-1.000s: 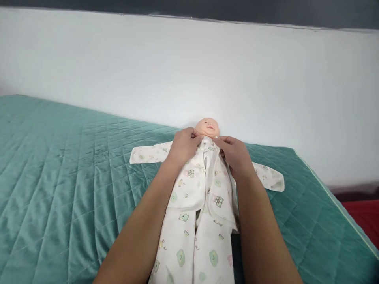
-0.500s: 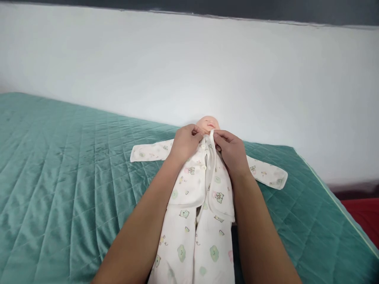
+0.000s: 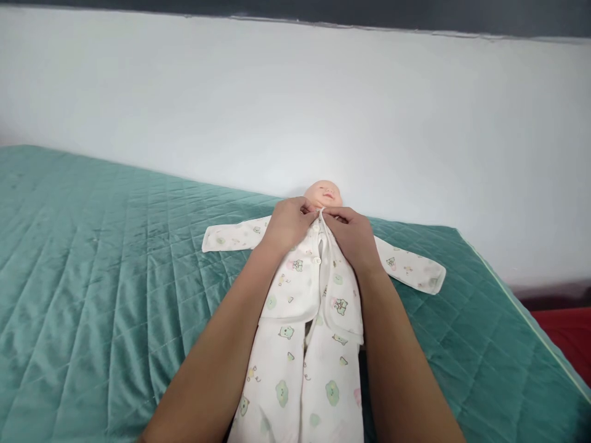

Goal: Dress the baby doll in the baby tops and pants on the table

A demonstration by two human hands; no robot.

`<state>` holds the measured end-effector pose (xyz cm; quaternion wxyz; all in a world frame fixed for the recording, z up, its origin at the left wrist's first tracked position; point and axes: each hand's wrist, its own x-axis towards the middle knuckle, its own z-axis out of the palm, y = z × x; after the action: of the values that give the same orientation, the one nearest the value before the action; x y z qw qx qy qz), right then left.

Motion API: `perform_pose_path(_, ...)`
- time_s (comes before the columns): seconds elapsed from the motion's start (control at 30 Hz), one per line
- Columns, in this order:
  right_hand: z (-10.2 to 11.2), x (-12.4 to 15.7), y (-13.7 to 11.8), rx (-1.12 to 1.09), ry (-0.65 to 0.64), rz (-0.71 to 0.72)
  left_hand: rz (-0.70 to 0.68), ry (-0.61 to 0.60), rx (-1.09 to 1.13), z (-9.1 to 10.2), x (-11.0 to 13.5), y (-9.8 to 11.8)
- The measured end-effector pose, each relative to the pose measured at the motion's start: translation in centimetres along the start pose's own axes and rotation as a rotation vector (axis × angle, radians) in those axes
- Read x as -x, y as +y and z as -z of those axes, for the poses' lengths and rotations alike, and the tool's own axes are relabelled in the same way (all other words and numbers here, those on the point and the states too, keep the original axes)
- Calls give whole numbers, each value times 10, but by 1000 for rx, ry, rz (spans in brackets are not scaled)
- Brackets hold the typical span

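Note:
A baby doll [image 3: 324, 193] lies on its back, dressed in a white baby jacket [image 3: 295, 289] with printed bears and matching trousers [image 3: 330, 375]. The jacket's two front edges part below the chest, where a button [image 3: 317, 261] shows on the left-hand edge. At the neckline my left hand [image 3: 290, 223] pinches the left-hand front edge of the jacket. Close beside it, my right hand [image 3: 348, 234] grips the opposite front edge at the collar. Both sets of fingertips meet under the doll's chin and hide the top of the closure. The sleeves stretch out to either side.
A green quilted bedspread [image 3: 115, 295] lies under the doll. Behind its head rises a white wall [image 3: 295, 104] with a dark band along the top. The bed's edge runs down the right side, and a red object [image 3: 566, 335] stands beyond it.
My right hand has moved left and slightly down, bringing its jacket edge against the other at the neck. My left hand has barely moved.

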<state>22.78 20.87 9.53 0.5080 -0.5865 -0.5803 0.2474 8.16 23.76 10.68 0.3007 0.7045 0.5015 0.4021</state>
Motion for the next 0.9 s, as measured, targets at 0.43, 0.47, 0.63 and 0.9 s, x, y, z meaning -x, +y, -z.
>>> perform_pose_path(0.43,3,0,5,-64,16,-9,-87,-33,71,-6,-3,-2)
perform_pose_path(0.47,4,0,4,-60,9,-13,-88,-43,70,-6,-4,-2)
perform_pose_path(0.63,3,0,5,-66,11,-36,-57,-69,67,-2,-3,0)
perform_pose_path(0.9,3,1,2,-82,-2,-48,-72,-83,27,-3,-2,0)
